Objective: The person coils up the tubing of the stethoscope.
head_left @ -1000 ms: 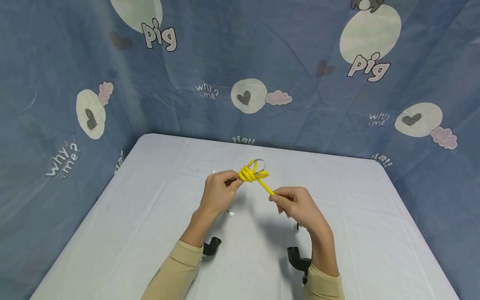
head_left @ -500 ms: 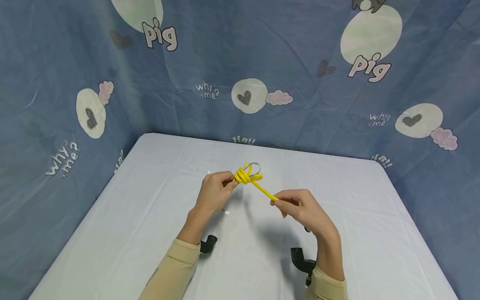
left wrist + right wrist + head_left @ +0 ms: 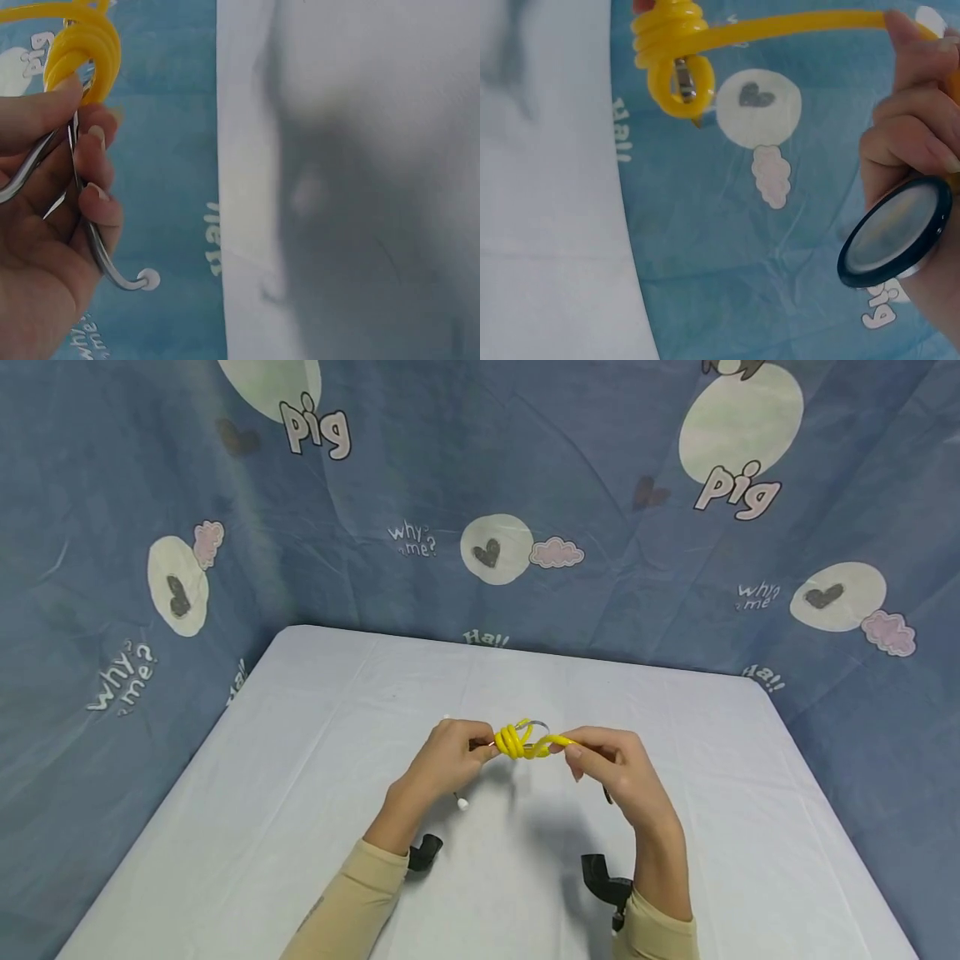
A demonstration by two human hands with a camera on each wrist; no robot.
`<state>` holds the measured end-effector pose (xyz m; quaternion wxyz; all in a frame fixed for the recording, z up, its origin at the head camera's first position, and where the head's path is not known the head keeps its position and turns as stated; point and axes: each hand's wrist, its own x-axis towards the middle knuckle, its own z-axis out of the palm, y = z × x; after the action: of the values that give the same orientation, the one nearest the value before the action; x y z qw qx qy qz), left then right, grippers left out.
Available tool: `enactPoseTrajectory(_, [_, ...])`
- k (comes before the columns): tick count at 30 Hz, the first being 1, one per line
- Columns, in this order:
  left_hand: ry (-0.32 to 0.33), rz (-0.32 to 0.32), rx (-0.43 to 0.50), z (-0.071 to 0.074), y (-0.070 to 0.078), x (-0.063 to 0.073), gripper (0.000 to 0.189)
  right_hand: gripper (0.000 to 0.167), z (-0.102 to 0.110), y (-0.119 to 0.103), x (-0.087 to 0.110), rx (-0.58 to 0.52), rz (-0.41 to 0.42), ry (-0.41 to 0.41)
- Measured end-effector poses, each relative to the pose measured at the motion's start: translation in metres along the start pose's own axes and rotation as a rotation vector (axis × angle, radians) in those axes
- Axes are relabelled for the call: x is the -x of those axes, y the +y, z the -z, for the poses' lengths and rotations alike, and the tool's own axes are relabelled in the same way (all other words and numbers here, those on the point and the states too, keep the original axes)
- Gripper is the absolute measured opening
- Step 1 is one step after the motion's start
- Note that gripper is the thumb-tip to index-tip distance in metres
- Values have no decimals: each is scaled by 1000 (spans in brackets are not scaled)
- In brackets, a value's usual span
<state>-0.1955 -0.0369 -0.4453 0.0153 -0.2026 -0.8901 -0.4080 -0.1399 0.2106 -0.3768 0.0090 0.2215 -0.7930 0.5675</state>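
A stethoscope is held in the air between both hands, its yellow tubing (image 3: 512, 742) wound in several coils around the metal ear tubes (image 3: 96, 247). My left hand (image 3: 448, 756) grips those tubes just below the coils, thumb against the fingers. A white ear tip (image 3: 150, 280) sticks out past the fingers. The right hand (image 3: 617, 770) pinches the free stretch of tubing close to the right of the coils. Beside that palm, the round chestpiece (image 3: 894, 234) with a dark rim shows in the right wrist view. A thin metal loop (image 3: 542, 725) rises behind the coils.
A white-covered table (image 3: 337, 727) lies below both hands. Blue printed cloth (image 3: 637, 593) hangs behind it and along both sides. Black curved pieces (image 3: 602, 883) show by both wrists.
The tubing, which ran slanting down to the right hand, now runs nearly level. The right hand is closer to the coils, and the left hand has shifted right and toward me with them.
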Motion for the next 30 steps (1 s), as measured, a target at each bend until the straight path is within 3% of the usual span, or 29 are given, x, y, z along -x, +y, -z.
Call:
enactPoseTrajectory(9, [-121,-85,-11,3,16,4,23,18,-6,2,-4,-62,35,126])
enactPoseTrajectory(14, [-181,-131,19,5,21,6,18,17,-11,4,-8,-35,36,185])
enactPoseTrajectory(21, [-302,-232,118,-8,26,5,13,16,-10,8,-11,21,1,365])
enactPoseTrajectory(25, [-320,-282,139,-12,33,6,15,18,-8,12,-13,37,-38,441])
enactPoseTrajectory(30, [-326,-323,151,-11,38,7,11,18,-7,23,-16,58,-112,477])
